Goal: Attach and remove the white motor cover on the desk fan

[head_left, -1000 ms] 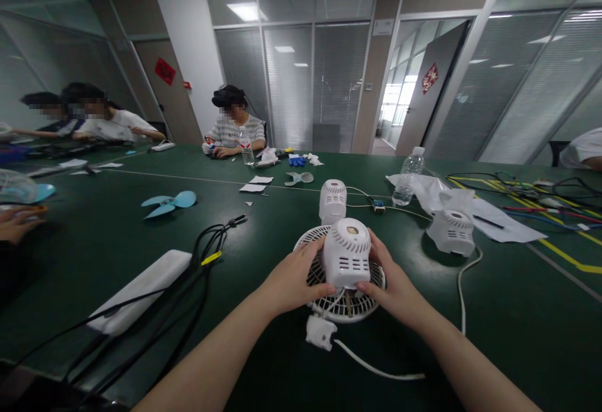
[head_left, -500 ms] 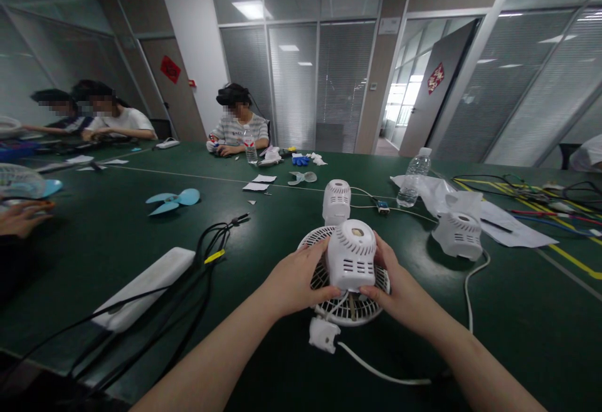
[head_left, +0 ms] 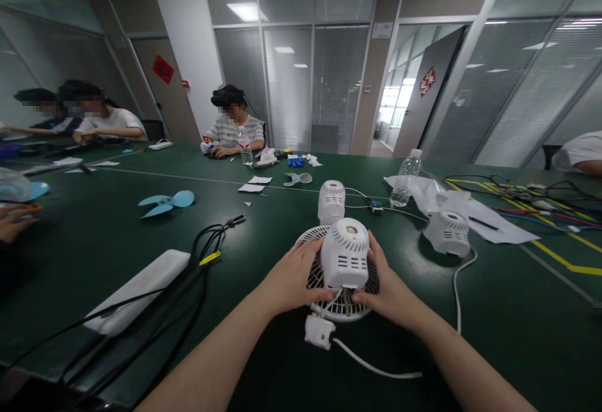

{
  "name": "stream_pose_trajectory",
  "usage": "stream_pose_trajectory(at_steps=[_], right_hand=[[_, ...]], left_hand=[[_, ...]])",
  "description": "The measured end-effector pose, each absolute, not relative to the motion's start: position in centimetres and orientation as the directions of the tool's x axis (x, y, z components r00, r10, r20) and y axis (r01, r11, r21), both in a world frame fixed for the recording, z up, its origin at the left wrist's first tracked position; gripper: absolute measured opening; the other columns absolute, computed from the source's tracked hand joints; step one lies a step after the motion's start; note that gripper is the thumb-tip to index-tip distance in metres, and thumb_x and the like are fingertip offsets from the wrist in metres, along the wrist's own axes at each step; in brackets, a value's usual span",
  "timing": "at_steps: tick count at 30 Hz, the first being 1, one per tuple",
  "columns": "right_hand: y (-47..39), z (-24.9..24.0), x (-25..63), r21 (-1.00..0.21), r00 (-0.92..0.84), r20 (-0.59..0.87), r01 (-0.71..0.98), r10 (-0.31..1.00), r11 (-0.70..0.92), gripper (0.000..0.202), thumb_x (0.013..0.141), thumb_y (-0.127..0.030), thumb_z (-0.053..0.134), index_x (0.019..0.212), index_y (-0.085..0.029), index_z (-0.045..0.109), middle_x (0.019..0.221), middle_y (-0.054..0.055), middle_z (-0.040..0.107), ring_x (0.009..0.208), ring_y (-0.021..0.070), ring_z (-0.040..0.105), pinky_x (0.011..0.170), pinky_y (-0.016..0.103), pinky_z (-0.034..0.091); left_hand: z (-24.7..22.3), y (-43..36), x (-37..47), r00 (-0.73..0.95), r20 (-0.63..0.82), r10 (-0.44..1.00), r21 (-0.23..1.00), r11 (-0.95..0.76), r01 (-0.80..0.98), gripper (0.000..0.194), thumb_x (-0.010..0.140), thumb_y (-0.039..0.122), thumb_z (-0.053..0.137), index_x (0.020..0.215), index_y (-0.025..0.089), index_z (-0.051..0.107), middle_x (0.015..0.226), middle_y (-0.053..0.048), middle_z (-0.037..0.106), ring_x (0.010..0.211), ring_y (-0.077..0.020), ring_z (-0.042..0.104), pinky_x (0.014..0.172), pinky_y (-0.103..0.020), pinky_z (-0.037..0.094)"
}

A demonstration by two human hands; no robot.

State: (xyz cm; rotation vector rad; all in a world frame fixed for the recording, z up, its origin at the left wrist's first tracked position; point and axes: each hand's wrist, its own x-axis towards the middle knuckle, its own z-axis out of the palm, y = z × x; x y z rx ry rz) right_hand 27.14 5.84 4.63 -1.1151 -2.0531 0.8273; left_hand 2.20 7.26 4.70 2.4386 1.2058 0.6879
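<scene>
A white vented motor housing (head_left: 346,255) sits over a round white fan grille (head_left: 352,313) on the green table. My left hand (head_left: 296,277) grips the housing's left side, thumb at its lower edge. On the opposite side my right hand (head_left: 388,290) holds it too, its thumb near the bottom edge. Just in front of the grille lies a small white part (head_left: 319,331) with a cable. Behind the grille stands a second white housing (head_left: 332,200). The fingers behind the held housing are partly hidden.
A third housing (head_left: 446,232), a plastic bottle (head_left: 406,179) and paper lie to the right. At left are a white power strip (head_left: 141,293), black cables and a blue fan blade (head_left: 168,202). People sit beyond, and another person's hand (head_left: 14,222) is at the left edge.
The view has shifted slightly, so most things appear a little further left. Both my hands remain on the housing, which looks almost unchanged in its position over the grille.
</scene>
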Motion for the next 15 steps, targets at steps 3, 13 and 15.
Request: stream_pose_trajectory(at_steps=[3,13,15], right_hand=[[5.8,4.1,27.0,-0.706,-0.368,0.231,0.574,0.901,0.416,0.131,0.065,-0.043,0.079,0.146,-0.027,-0.023,0.156,0.014,0.019,0.142,0.0348,0.02,0.114,0.058,0.015],[6.2,4.2,27.3,-0.569,-0.42,0.261,0.661,0.869,0.49,0.082,0.069,-0.049,0.073,0.138,-0.021,0.038,0.141,0.012,0.046,0.13,0.0343,0.042,0.107,0.055,0.031],[5.8,4.8,27.1,-0.557,-0.408,0.255,0.679,0.877,0.478,0.072,0.07,-0.043,0.073,0.132,-0.02,0.045,0.136,0.011,0.051,0.126,0.033,0.046,0.106,0.054,0.033]], left_hand=[[4.3,7.8,1.7,0.477,0.311,0.822,0.569,-0.563,0.599,0.085,0.073,0.05,0.068,0.144,0.024,0.028,0.149,-0.01,0.037,0.137,-0.0308,0.033,0.115,-0.051,0.021],[0.5,12.4,-0.5,-0.027,0.323,0.946,0.893,-0.295,0.339,0.041,0.092,0.046,0.043,0.121,0.019,0.053,0.119,-0.009,0.063,0.111,-0.0213,0.059,0.1,-0.038,0.043],[0.1,12.7,-0.8,-0.043,0.293,0.955,0.91,-0.265,0.319,0.042,0.092,0.047,0.041,0.12,0.018,0.054,0.113,-0.009,0.065,0.103,-0.0204,0.063,0.095,-0.037,0.047]])
